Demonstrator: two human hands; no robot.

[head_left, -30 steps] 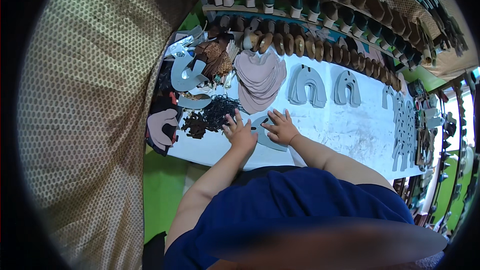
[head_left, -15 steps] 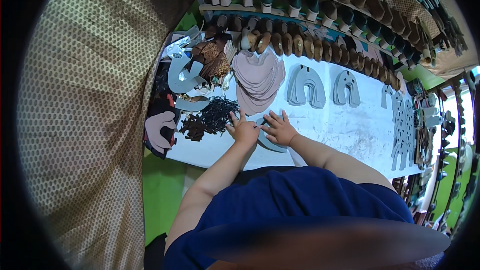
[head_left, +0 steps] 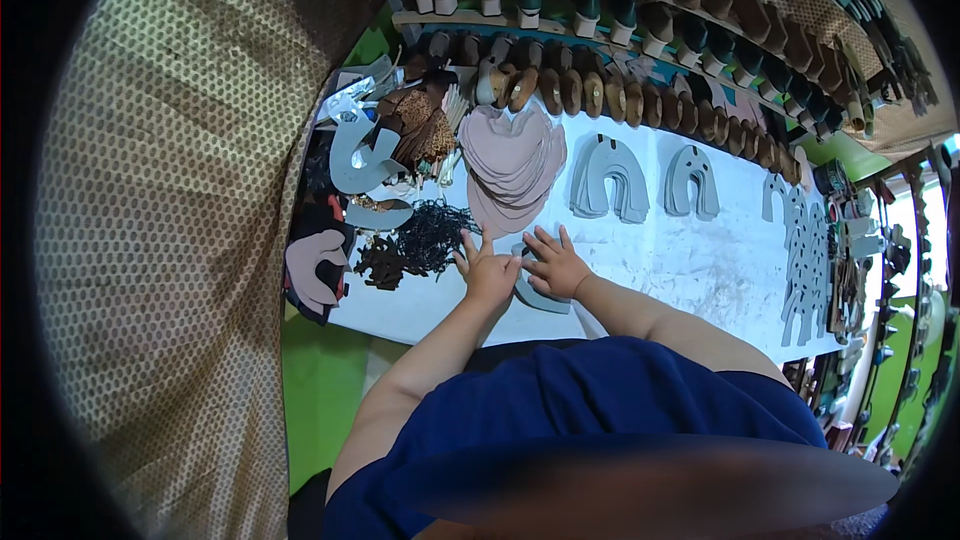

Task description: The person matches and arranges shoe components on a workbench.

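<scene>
At the near side of the white-covered table, a curved grey flat piece (head_left: pixel 543 297) lies under my hands, partly hidden by them. My left hand (head_left: pixel 490 275) rests at its left end with fingers spread and the thumb pointing toward my right hand. My right hand (head_left: pixel 560 268) lies on the piece from the other side, its fingers apart. Beside my left hand sits a tangled heap of thin black strips (head_left: pixel 437 232), with a small pile of dark brown strips (head_left: pixel 383 262) to its left. Just beyond my hands is a stack of pink heart-like cut pieces (head_left: pixel 515 155).
Two stacks of grey U-shaped pieces (head_left: pixel 608 180) (head_left: pixel 691 183) lie right of the pink stack. More grey pieces (head_left: pixel 803 265) spread along the right edge. Shelves of heeled shoes (head_left: pixel 588 12) line the back. A patterned curtain (head_left: pixel 190 220) hangs at left.
Both hands stay over the grey piece with only slight shifts of the fingers. The right hand has moved slightly left and the view has shifted a little.
</scene>
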